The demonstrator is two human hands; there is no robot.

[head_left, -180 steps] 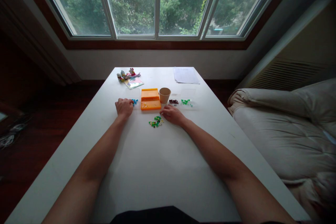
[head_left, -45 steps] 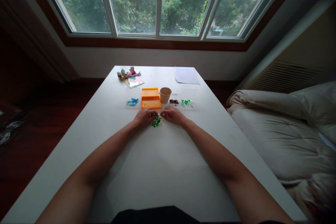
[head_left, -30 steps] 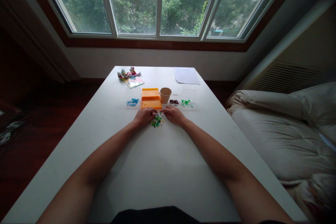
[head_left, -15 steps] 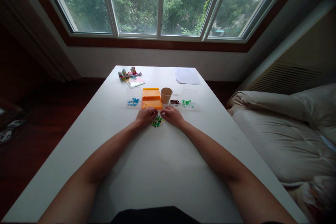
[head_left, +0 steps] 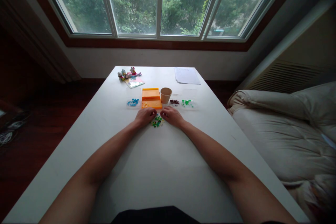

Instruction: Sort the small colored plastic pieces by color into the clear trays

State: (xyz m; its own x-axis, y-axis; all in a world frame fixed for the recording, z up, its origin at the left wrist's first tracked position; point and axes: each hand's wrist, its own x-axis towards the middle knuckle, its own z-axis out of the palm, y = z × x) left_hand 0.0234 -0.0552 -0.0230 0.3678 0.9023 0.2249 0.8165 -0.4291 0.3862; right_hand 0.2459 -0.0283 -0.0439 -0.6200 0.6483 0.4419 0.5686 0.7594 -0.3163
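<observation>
Two hands [head_left: 144,116] [head_left: 172,116], grip unclear, curl beside loose pieces [head_left: 157,121]; table [head_left: 157,168] spreads wide to its edges.

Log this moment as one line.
left hand: beside small mostly green plastic pieces, grip unclear; right hand: on opposite side, grip unclear; beyond: open orange plastic box, brown paper cup

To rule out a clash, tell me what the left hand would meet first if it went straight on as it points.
Most likely the right hand, facing the left hand across a narrow gap. Depth there is unclear, so it might brush the small colored pieces first.
</observation>
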